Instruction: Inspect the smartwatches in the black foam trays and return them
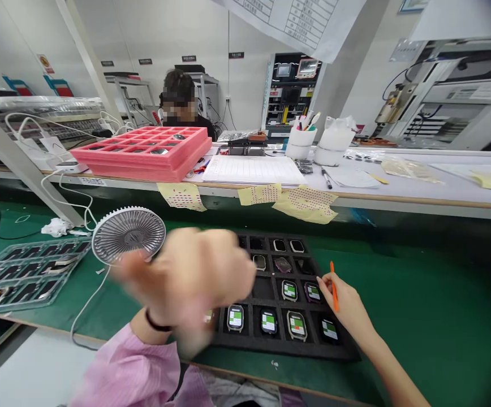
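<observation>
My left hand, in a pink sleeve with a dark band at the wrist, is raised in front of the black foam tray. Motion smears its fingers, and it hides the tray's left part. At the tray's right edge, my right hand grips a slim orange stick, its tip pointing up. The fingertips of that hand are beside a watch with a purplish case. Several watches in the front compartments have lit green and white screens, among them a silver-framed watch. Watches farther back have dark screens.
A round grey fan stands left of the tray, its white cable trailing over the green mat. A clear tray of dark parts lies farther left. On the raised shelf are a pink foam tray, papers and a pen cup. Someone sits beyond.
</observation>
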A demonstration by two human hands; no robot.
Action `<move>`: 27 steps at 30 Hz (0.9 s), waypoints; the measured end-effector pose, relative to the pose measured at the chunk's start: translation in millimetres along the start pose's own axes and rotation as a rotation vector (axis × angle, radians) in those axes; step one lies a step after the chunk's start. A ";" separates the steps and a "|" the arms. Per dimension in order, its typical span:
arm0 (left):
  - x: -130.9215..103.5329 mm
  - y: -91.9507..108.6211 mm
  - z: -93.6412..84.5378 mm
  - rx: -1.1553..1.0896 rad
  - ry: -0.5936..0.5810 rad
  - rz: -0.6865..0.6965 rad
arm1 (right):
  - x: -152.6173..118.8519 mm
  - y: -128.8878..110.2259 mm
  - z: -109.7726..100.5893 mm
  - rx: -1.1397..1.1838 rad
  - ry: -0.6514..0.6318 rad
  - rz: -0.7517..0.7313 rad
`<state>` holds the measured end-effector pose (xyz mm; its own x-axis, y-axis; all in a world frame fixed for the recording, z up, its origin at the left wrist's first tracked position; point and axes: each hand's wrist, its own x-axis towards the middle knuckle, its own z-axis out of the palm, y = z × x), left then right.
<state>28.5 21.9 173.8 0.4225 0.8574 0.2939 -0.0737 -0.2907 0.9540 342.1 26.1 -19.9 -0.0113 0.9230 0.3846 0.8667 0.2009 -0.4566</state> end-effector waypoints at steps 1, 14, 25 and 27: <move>11.4 -10.4 9.8 0.034 -0.112 0.023 | -0.4 0.9 2.1 -0.030 0.000 -0.003; 52.2 -183.4 68.7 1.101 -0.660 0.058 | 7.8 1.1 6.0 0.007 -0.155 0.078; 66.9 -181.4 68.5 0.792 -0.617 -0.046 | 8.5 2.5 8.1 0.281 -0.282 0.178; 66.3 -175.7 62.6 0.660 -0.559 -0.079 | 9.3 2.7 6.7 0.317 -0.286 0.190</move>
<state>126.0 103.2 21.9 0.7990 0.6012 -0.0096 0.4405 -0.5744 0.6900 341.0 37.4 -23.0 -0.0425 0.9976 0.0538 0.6719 0.0684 -0.7375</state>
